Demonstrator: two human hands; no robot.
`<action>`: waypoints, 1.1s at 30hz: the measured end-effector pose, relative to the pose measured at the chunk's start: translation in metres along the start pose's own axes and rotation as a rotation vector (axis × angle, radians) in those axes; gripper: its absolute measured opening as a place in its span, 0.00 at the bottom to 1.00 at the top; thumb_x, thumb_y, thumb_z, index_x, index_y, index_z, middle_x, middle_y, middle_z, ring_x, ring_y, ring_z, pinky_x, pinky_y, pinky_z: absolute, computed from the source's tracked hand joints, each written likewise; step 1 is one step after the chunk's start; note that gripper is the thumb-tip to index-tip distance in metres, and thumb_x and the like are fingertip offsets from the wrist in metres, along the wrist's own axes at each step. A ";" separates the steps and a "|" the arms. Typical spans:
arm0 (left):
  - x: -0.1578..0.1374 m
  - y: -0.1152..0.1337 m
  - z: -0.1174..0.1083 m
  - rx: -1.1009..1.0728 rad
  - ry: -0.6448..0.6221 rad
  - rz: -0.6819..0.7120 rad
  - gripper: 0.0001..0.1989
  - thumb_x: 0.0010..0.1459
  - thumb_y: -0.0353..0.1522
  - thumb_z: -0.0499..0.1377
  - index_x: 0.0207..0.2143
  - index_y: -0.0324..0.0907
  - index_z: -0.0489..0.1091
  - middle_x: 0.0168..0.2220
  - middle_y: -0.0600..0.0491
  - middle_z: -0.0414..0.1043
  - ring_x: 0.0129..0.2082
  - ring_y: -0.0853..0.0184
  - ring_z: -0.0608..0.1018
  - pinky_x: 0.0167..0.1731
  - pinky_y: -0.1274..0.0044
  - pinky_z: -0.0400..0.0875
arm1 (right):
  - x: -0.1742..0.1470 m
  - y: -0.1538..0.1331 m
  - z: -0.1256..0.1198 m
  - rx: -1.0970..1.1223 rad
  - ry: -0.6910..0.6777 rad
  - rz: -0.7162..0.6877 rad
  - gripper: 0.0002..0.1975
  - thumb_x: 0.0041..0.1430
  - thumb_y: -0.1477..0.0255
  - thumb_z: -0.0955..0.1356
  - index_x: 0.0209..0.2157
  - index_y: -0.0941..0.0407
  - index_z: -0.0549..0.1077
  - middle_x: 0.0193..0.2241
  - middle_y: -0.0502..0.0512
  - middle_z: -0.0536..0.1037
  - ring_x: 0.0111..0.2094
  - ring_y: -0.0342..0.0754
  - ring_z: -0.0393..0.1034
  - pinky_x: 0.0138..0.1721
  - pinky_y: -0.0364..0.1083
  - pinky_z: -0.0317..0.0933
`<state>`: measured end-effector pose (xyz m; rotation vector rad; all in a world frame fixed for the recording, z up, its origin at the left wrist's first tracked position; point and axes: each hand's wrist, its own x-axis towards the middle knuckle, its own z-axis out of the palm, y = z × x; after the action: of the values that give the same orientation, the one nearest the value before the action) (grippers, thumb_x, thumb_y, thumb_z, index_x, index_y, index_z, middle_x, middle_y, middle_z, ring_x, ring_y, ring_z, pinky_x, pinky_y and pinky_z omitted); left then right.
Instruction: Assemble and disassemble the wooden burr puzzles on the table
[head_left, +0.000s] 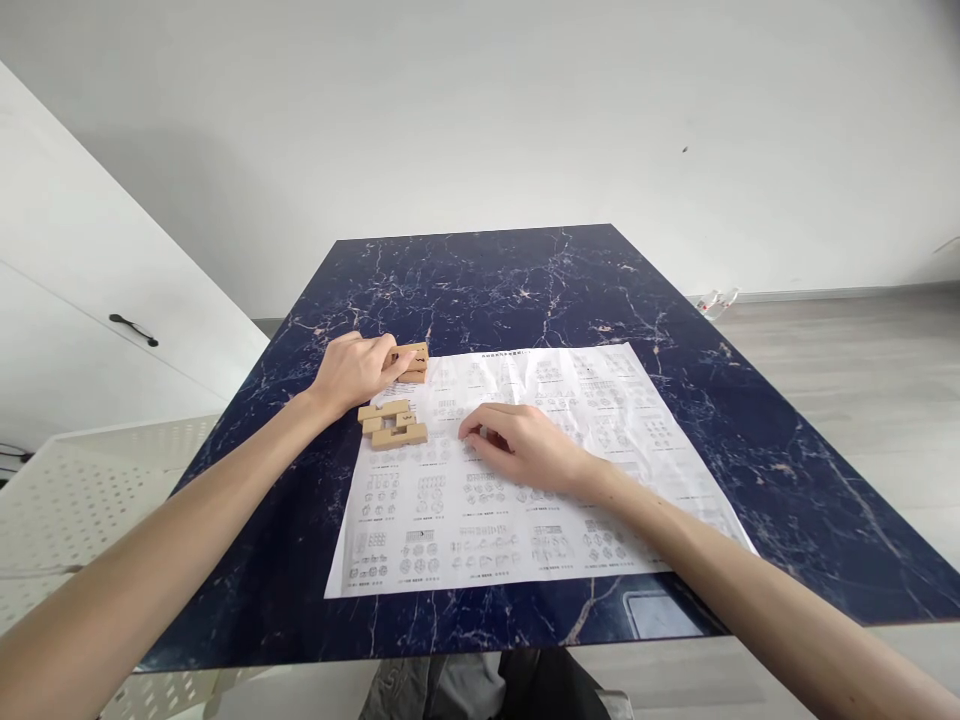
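In the head view, your left hand (352, 370) pinches the wooden stack (420, 354) left of centre, fingers closed around it. Your right hand (529, 445) curls loosely mid-frame, thumb slightly apart, nothing visible held. Dragging that forearm could pull the creased sheet (450, 490), shifting the notched blocks (412, 434) just below the stack. You can't tell whether the perforated white furniture (60, 490), lower left, is a container.

Bare forearms (202, 510), grey-and-black clothing (472, 690)
Left hand (354, 370) and right hand (521, 440) are uncovered; at six o'clock, mid-grey fabric lies between creased darker grey and black.
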<state>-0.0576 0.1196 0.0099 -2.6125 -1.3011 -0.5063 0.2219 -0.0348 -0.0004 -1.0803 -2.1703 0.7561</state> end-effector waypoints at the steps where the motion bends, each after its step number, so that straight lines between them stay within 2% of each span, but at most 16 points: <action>1: -0.001 0.000 0.000 0.001 0.004 -0.028 0.27 0.71 0.52 0.50 0.27 0.44 0.70 0.20 0.50 0.71 0.22 0.59 0.75 0.31 0.69 0.64 | 0.000 0.000 0.000 0.003 -0.003 0.000 0.09 0.71 0.76 0.65 0.45 0.55 0.78 0.41 0.54 0.84 0.32 0.45 0.72 0.33 0.46 0.63; 5: -0.005 -0.003 0.000 -0.004 0.053 -0.168 0.27 0.71 0.52 0.49 0.28 0.44 0.71 0.19 0.49 0.71 0.21 0.57 0.77 0.24 0.72 0.56 | 0.000 0.000 0.000 0.009 -0.002 0.000 0.09 0.71 0.77 0.65 0.44 0.55 0.78 0.42 0.54 0.84 0.33 0.45 0.73 0.34 0.46 0.63; 9: -0.006 0.000 -0.011 -0.039 0.119 -0.278 0.27 0.72 0.50 0.48 0.24 0.46 0.62 0.18 0.50 0.68 0.19 0.60 0.74 0.24 0.72 0.55 | 0.001 0.001 0.000 0.020 0.002 -0.003 0.09 0.69 0.78 0.65 0.44 0.55 0.78 0.41 0.54 0.84 0.34 0.45 0.73 0.35 0.46 0.63; 11: -0.005 0.011 -0.021 -0.067 0.148 -0.300 0.27 0.74 0.49 0.45 0.23 0.46 0.57 0.17 0.52 0.64 0.17 0.63 0.70 0.23 0.72 0.55 | 0.001 0.001 -0.002 0.062 0.008 0.026 0.09 0.69 0.77 0.65 0.43 0.55 0.78 0.38 0.53 0.83 0.32 0.45 0.72 0.34 0.46 0.63; 14: -0.003 0.042 -0.037 -0.113 0.167 -0.287 0.28 0.76 0.50 0.43 0.23 0.47 0.55 0.16 0.54 0.62 0.16 0.65 0.67 0.23 0.71 0.56 | 0.000 0.002 -0.007 0.242 0.041 0.118 0.07 0.72 0.70 0.66 0.46 0.55 0.76 0.34 0.52 0.82 0.29 0.44 0.71 0.32 0.46 0.64; 17: -0.004 0.087 -0.048 -0.310 0.069 -0.266 0.30 0.75 0.53 0.45 0.23 0.46 0.58 0.16 0.55 0.62 0.15 0.66 0.66 0.22 0.70 0.56 | 0.000 0.005 -0.013 0.503 0.069 0.171 0.15 0.75 0.60 0.67 0.54 0.54 0.71 0.37 0.53 0.82 0.29 0.45 0.71 0.32 0.46 0.66; 19: -0.007 0.116 -0.050 -0.423 -0.005 -0.275 0.31 0.74 0.54 0.47 0.22 0.46 0.59 0.16 0.54 0.64 0.16 0.66 0.67 0.22 0.70 0.58 | 0.000 0.006 -0.017 0.625 0.061 0.181 0.20 0.75 0.55 0.67 0.56 0.54 0.69 0.37 0.53 0.81 0.29 0.45 0.71 0.31 0.46 0.66; 23: -0.015 0.156 -0.048 -0.717 -0.102 -0.338 0.33 0.73 0.58 0.49 0.22 0.46 0.64 0.20 0.52 0.71 0.18 0.66 0.70 0.21 0.70 0.61 | 0.000 0.007 -0.022 0.715 0.033 0.187 0.18 0.74 0.53 0.67 0.45 0.55 0.71 0.33 0.52 0.79 0.26 0.44 0.68 0.28 0.46 0.64; 28: -0.019 0.169 -0.044 -1.197 -0.361 -0.496 0.33 0.70 0.62 0.49 0.30 0.46 0.71 0.20 0.53 0.68 0.14 0.70 0.65 0.15 0.72 0.59 | 0.002 0.016 -0.027 0.746 0.087 0.198 0.17 0.70 0.54 0.69 0.37 0.54 0.70 0.27 0.48 0.73 0.24 0.43 0.64 0.25 0.45 0.59; 30: -0.020 0.169 -0.038 -1.293 -0.386 -0.542 0.32 0.69 0.62 0.51 0.30 0.46 0.70 0.20 0.55 0.65 0.13 0.71 0.63 0.15 0.74 0.57 | 0.003 0.023 -0.028 0.742 0.106 0.236 0.19 0.68 0.52 0.70 0.36 0.53 0.70 0.25 0.47 0.71 0.22 0.42 0.60 0.23 0.44 0.55; 33: -0.022 0.167 -0.028 -1.328 -0.376 -0.552 0.31 0.69 0.62 0.52 0.31 0.46 0.68 0.21 0.56 0.65 0.13 0.73 0.63 0.14 0.75 0.58 | 0.003 0.031 -0.031 0.719 0.148 0.284 0.20 0.67 0.51 0.71 0.36 0.53 0.71 0.24 0.45 0.68 0.21 0.41 0.57 0.22 0.43 0.51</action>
<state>0.0571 -0.0057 0.0262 -3.3464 -2.4575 -1.4143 0.2578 -0.0095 -0.0014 -1.0070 -1.4350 1.3946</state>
